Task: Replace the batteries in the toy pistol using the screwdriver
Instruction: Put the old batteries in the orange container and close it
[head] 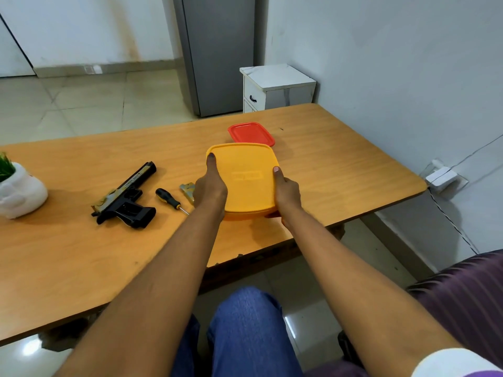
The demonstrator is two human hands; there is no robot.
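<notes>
A black and gold toy pistol lies on the wooden table, left of centre. Beside it lies a screwdriver with a black and yellow handle. A small gold cover piece rests just right of the screwdriver, partly hidden by my left hand. Both hands hold a closed yellow box by its sides. My left hand grips the left edge with the thumb on the lid. My right hand grips the right edge. No batteries are visible.
A red box with its lid on sits just behind the yellow one. A white pot with a green plant stands at the table's left. The table's right edge is near a wall; a purple chair is at lower right.
</notes>
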